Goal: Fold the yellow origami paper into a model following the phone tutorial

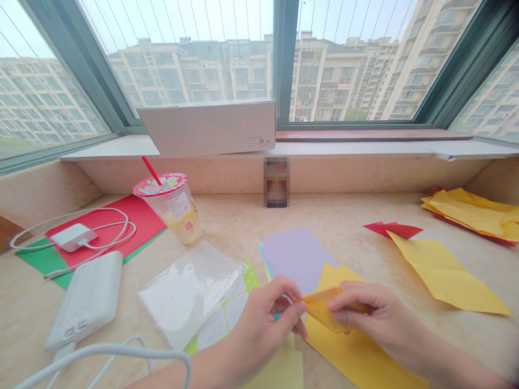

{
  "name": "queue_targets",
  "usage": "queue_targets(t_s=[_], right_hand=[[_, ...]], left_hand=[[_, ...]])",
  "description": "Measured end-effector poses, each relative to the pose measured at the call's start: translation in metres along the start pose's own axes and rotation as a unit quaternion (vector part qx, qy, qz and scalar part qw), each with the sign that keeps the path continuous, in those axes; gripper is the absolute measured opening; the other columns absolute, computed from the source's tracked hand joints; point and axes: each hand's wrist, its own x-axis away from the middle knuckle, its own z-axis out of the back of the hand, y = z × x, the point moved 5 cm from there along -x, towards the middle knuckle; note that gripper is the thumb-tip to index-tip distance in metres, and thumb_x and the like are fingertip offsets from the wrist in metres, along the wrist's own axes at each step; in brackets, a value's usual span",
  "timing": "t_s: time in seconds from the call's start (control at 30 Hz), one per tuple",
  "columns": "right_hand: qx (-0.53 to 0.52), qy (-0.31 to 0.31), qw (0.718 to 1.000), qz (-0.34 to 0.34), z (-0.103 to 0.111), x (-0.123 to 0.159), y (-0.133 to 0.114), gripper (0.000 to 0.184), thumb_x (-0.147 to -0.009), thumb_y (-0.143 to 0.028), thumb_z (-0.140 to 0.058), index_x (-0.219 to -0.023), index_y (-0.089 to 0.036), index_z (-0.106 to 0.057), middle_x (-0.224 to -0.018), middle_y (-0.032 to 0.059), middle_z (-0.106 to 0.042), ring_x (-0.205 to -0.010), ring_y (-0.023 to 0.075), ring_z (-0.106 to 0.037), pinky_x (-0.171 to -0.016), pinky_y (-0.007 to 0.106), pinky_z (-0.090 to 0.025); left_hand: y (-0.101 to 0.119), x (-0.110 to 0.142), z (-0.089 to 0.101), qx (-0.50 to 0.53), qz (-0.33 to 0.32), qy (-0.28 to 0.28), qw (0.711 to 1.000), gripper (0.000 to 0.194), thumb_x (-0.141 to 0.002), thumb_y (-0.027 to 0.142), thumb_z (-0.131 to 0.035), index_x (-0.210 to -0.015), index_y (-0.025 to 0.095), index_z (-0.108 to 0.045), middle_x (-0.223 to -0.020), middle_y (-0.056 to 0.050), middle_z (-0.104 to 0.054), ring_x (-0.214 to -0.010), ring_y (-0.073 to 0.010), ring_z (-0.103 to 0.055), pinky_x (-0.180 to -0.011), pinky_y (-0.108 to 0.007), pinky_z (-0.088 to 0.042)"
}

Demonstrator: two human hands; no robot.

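Note:
A folded piece of yellow paper (324, 305) is held between both hands, a little above the counter. My left hand (275, 308) pinches its pointed left tip with thumb and forefinger. On the other side, my right hand (363, 308) grips the wider end, thumb in front, with some fingers hidden behind the paper. Beneath them lie yellow sheets (357, 359), and a lilac sheet (298, 256) sits just beyond. A pale yellow sheet (279, 370) shows under my left wrist.
At left stand a drink cup (180, 213) and a white power bank (87, 302) with a cable, near red paper (141, 216). A clear plastic packet (190, 292) lies left of my hands. Folded yellow paper (450, 270) and a paper pile (474, 213) lie right. A white box (211, 127) rests on the sill.

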Motion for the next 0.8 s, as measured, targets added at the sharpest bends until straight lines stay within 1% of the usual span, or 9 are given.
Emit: queue_targets(t_s=[0.13,0.2,0.33,0.53,0.7,0.8], right_hand=[[-0.011,-0.002,1.0,0.009,0.001,-0.001,-0.003,0.008,-0.086,-0.033,-0.074,-0.085,-0.029,-0.081,-0.076,-0.0001,-0.071,-0.069,0.015,-0.065,-0.064,0.026,-0.052],[-0.013,-0.002,1.0,0.017,0.001,-0.002,-0.005,0.007,-0.086,-0.031,-0.074,-0.084,-0.029,-0.081,-0.076,-0.0003,-0.072,-0.069,0.0143,-0.065,-0.064,0.025,-0.052],[0.001,0.003,0.999,0.033,0.003,-0.003,-0.009,0.007,-0.085,-0.029,-0.074,-0.084,-0.028,-0.081,-0.077,-0.0002,-0.073,-0.069,0.0139,-0.065,-0.064,0.024,-0.052],[0.006,0.001,0.999,0.042,0.006,-0.003,-0.008,0.008,-0.086,-0.029,-0.074,-0.084,-0.029,-0.082,-0.077,-0.0004,-0.074,-0.069,0.0137,-0.066,-0.065,0.024,-0.052],[0.013,0.009,0.999,0.04,0.007,-0.003,-0.009,0.009,-0.084,-0.025,-0.075,-0.083,-0.031,-0.082,-0.078,-0.0013,-0.075,-0.07,0.014,-0.067,-0.066,0.023,-0.053],[0.006,0.003,0.999,0.04,0.006,-0.002,-0.01,0.011,-0.084,-0.024,-0.075,-0.084,-0.032,-0.082,-0.078,-0.0021,-0.074,-0.069,0.0132,-0.067,-0.064,0.022,-0.053]], left_hand=[[0.003,0.0,0.001,0.01,-0.006,0.006,1.0,0.024,-0.096,0.041,-0.061,-0.09,0.018,-0.056,-0.066,-0.001,-0.067,-0.063,-0.0163,-0.072,-0.063,-0.025,-0.054],[0.007,-0.001,0.001,0.026,-0.001,0.009,1.0,0.025,-0.096,0.041,-0.062,-0.09,0.018,-0.056,-0.069,0.0,-0.066,-0.064,-0.0152,-0.072,-0.063,-0.023,-0.052],[0.014,-0.003,0.001,0.057,0.017,0.012,0.998,0.026,-0.093,0.041,-0.067,-0.093,0.017,-0.057,-0.076,-0.002,-0.071,-0.064,-0.0134,-0.071,-0.063,-0.021,-0.05],[0.012,-0.003,0.002,0.024,0.022,0.022,0.999,0.025,-0.092,0.038,-0.066,-0.092,0.014,-0.066,-0.066,-0.004,-0.072,-0.063,-0.0145,-0.07,-0.064,-0.022,-0.052],[0.012,-0.002,0.003,0.003,0.02,0.033,0.999,0.025,-0.092,0.038,-0.066,-0.09,0.014,-0.068,-0.065,-0.004,-0.074,-0.063,-0.0142,-0.07,-0.065,-0.022,-0.052],[0.014,-0.001,0.002,0.012,0.017,0.017,1.0,0.028,-0.091,0.042,-0.068,-0.09,0.014,-0.066,-0.068,-0.006,-0.075,-0.064,-0.0149,-0.071,-0.065,-0.022,-0.053]])
